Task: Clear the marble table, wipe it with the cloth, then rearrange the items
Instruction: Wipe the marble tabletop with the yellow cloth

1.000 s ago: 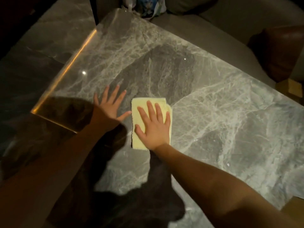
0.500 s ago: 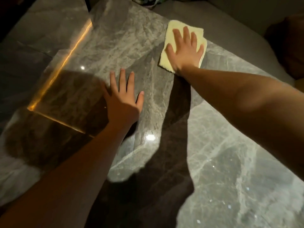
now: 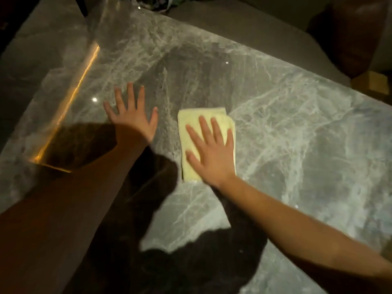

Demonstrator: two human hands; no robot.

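Observation:
A folded pale yellow cloth (image 3: 192, 126) lies flat on the grey veined marble table (image 3: 297, 134), near its middle. My right hand (image 3: 210, 149) presses down on the cloth with its fingers spread and covers its lower right part. My left hand (image 3: 131, 115) rests flat on the bare marble just left of the cloth, fingers apart, holding nothing. The two hands do not touch.
The table's left edge (image 3: 80, 85) glows orange and drops to a marble floor. A grey sofa (image 3: 254, 28) runs along the far side, with a brown cushion (image 3: 356, 32) at the right and a bag (image 3: 152, 3) at the top. My shadow darkens the near part.
My right hand has pulled the cloth back from the table's far edge to the middle, next to my left hand. The left hand has stayed flat on the marble.

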